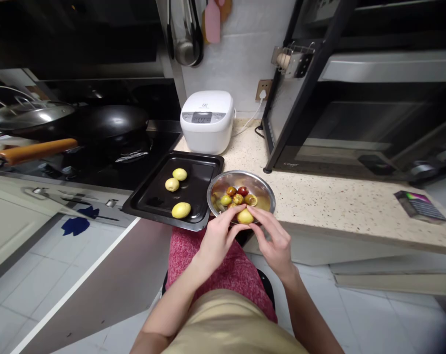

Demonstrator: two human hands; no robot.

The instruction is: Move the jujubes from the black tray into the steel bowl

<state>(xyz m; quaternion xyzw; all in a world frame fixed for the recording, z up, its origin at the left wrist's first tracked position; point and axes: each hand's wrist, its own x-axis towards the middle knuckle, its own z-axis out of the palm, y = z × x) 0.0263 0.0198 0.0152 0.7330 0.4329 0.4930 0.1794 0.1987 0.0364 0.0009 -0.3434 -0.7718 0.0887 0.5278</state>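
Observation:
A yellow oval fruit is pinched between the fingertips of both my hands, over the near rim of a round steel bowl. My left hand grips it from the left with thumb and fingers. From the right, my right hand holds it the same way. Inside the bowl lie several smaller-looking fruits, mottled red-brown and yellow-green. To the left, a black baking tray carries three yellow fruits, and its right edge meets the bowl.
Behind the tray stands a white rice cooker. At left are a wok and a lidded pan on the stove, an orange-brown handle jutting forward. A black rack with an oven rises at right; a small dark box lies near the counter edge.

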